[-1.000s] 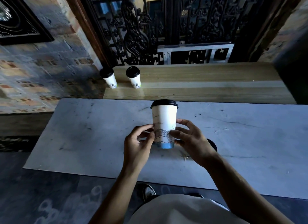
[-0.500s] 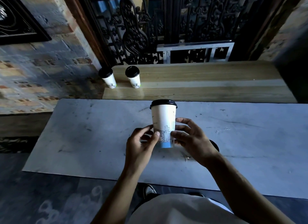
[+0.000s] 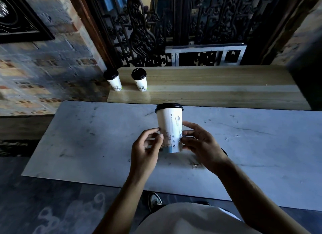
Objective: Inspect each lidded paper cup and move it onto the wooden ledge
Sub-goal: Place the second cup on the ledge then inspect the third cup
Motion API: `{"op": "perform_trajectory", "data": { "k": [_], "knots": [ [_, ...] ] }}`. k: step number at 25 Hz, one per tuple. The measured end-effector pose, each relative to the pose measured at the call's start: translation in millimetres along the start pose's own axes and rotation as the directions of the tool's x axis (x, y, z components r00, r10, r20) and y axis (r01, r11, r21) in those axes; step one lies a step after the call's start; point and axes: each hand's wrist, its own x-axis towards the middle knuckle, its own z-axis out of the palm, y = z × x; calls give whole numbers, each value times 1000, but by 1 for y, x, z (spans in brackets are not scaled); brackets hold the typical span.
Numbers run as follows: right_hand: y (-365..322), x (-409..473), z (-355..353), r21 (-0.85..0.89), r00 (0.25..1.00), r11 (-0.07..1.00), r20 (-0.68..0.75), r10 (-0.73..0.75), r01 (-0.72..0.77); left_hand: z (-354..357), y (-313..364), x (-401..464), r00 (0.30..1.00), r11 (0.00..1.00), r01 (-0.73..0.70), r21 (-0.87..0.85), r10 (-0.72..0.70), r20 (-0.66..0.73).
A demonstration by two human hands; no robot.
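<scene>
1. Nearest me, my left hand [image 3: 145, 148] and right hand [image 3: 203, 146] pinch the lower half of the lidded cup [image 3: 169, 127] between fingertips, upright above the marble table [image 3: 87, 138].
2. Since a second ago the print on the cup has rotated — line art gave way to small icons and a seam of text. I judge I am turning it to inspect it, not yet carrying it.
3. Farther off, two cups [image 3: 112, 79] [image 3: 139, 78] already stand on the wooden ledge [image 3: 217, 87] — open space lies to their right.
</scene>
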Motion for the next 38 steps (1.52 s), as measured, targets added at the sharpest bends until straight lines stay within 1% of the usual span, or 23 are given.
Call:
{"op": "perform_trajectory", "data": {
  "k": [3,8,13,17,20,23,25,29,32,35,38],
  "knots": [
    [-1,-3,0,22,1000,1000,25,0,-1,1,0,-2,998,1000,23,-5,-22,57],
    [-2,1,-5,-111,999,994,-38,-7,3,6,-1,1,998,998,40,39,-42,54],
    [-5,3,-16,-88,999,995,31,-33,36,18,5,6,997,998,29,52,-33,65],
    [-13,5,-26,-143,996,988,73,-55,65,27,3,9,998,996,35,78,-39,41],
    [-19,9,-31,-183,998,981,31,-61,65,35,-1,11,1000,989,10,145,-14,27],
    [-22,22,-38,-255,999,967,-28,-26,18,47,-3,16,1000,983,2,183,-2,3],
    [-23,39,-43,-340,999,941,-33,-18,5,55,-4,24,1000,981,17,191,-16,-8],
    [-33,80,-46,-541,997,841,-41,-63,31,67,-8,64,999,979,46,197,-44,-15],
    [-44,121,-46,-653,996,757,-36,-86,42,75,-16,114,996,986,79,144,-83,24],
    [-46,171,-48,-689,994,724,-75,-81,7,83,-31,169,992,986,93,137,-104,73],
    [-40,241,-53,-724,989,689,-116,-91,-21,97,-66,239,980,987,151,49,-156,122]
  ]
}}
